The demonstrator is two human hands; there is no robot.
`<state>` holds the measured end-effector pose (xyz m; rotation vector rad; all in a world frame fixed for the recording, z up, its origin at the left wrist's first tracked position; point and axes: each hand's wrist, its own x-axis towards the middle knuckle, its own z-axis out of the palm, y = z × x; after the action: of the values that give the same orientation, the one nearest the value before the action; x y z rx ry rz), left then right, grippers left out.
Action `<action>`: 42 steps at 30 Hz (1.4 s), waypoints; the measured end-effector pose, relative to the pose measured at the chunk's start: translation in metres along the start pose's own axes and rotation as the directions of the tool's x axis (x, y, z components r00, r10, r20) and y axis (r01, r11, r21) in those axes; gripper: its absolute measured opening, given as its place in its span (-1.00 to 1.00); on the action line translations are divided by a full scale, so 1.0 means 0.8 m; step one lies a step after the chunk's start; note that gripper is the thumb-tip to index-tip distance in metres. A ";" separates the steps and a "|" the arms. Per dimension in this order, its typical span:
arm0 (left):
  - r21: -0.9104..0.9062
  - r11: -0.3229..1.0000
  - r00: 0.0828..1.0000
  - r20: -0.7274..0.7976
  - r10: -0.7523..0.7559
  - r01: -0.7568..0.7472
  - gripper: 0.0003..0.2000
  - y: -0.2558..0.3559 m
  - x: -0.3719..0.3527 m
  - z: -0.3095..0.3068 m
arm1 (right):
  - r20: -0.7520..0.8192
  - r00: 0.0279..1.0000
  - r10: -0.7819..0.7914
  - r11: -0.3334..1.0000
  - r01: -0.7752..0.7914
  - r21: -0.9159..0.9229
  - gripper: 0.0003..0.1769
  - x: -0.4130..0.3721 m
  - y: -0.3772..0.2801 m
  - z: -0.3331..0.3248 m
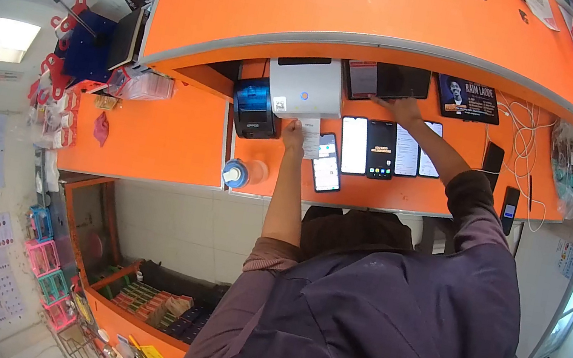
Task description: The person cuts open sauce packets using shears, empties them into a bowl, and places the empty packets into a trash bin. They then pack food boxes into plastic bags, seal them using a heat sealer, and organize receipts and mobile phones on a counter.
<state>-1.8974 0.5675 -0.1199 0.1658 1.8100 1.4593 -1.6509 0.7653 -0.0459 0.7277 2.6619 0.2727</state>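
My left hand [293,136] is closed at the edge of a white printed paper slip [309,138], just below a white box-shaped device [305,89] and beside a small black printer [254,107]. My right hand [400,110] reaches with fingers stretched out to the lower edge of a dark tablet [405,82], holding nothing that I can see. Between and below the hands lie several lit phones: a tilted one [328,164], a white-screened one [354,145], a dark-screened one [382,151], and two more with light screens [406,152], [430,150].
A blue-capped bottle [236,173] stands at the counter's [154,144] front edge. White cables [531,138] trail on the right near a dark phone [491,163] and another phone [509,208]. A dark printed sign [467,100] and a raised orange shelf [379,3] lie beyond the hands.
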 end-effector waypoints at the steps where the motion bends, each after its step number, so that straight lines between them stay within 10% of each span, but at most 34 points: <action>1: 0.036 0.999 1.000 -0.016 -0.002 0.003 -0.77 0.004 -0.003 0.002 | 0.079 0.997 0.025 0.998 -0.030 0.053 -0.27 0.009 -0.001 0.009; 3: 0.048 0.990 0.990 -0.044 0.137 -0.135 -0.77 0.003 -0.015 0.006 | 0.164 0.984 0.063 0.991 -0.081 0.103 -0.27 0.007 0.002 0.018; 8: 0.209 0.872 0.884 -0.058 0.463 -0.443 -0.71 -0.002 -0.037 0.009 | -0.353 0.934 0.054 0.992 -0.091 -0.089 -0.20 -0.001 -0.003 0.039; 11: 0.081 0.909 0.908 -0.062 0.414 -0.409 -0.71 -0.008 -0.030 0.011 | 0.037 0.995 0.089 0.933 -0.096 0.346 -0.14 -0.033 -0.020 -0.034; 15: -0.025 0.986 0.986 -0.049 0.161 -0.163 -0.75 0.000 -0.017 0.012 | -0.267 0.960 0.083 0.926 0.025 0.377 -0.06 -0.080 -0.063 -0.017; 21: -0.117 0.982 0.988 -0.051 0.143 -0.148 -0.78 -0.022 0.007 0.017 | -0.071 0.994 0.082 0.830 -0.029 0.557 -0.07 -0.167 -0.085 -0.035; 24: 0.050 0.999 0.984 -0.177 0.017 -0.008 -0.74 -0.148 0.100 0.004 | 0.010 0.989 0.147 0.785 -0.122 0.608 -0.07 -0.200 -0.085 -0.023; 28: 0.535 0.837 0.852 -0.378 0.362 -0.119 -0.75 -0.021 -0.045 0.035 | 0.049 0.971 0.232 0.695 -0.201 0.690 -0.10 -0.242 -0.086 -0.010; 31: 0.503 0.858 0.923 -0.370 0.100 0.108 -0.80 -0.034 -0.048 0.007 | 0.081 0.943 0.324 0.615 -0.274 0.739 -0.16 -0.268 -0.087 -0.015; 35: 0.501 0.859 0.824 -0.526 0.211 0.101 -0.79 -0.039 -0.080 0.010 | 0.018 0.868 0.496 0.296 -0.189 0.936 -0.31 -0.281 -0.084 -0.026; 38: 0.196 0.834 0.849 -0.015 0.528 -0.515 -0.69 -0.045 -0.113 0.025 | -0.013 0.793 0.608 0.139 -0.090 0.986 -0.35 -0.270 -0.076 -0.031; 41: 0.142 0.875 0.852 0.344 0.395 -0.463 -0.66 -0.032 -0.146 0.060 | 0.122 0.758 0.641 -0.040 -0.125 0.991 -0.45 -0.257 -0.061 -0.078; 42: -0.019 0.981 0.930 0.314 0.190 -0.194 -0.67 -0.010 -0.173 0.085 | 0.228 0.794 0.563 -0.542 0.147 0.827 -0.48 -0.252 -0.057 -0.094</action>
<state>-1.7568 0.5414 -0.0609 0.5653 1.5752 1.4591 -1.5400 0.6146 0.0701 1.9703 1.9267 -2.7311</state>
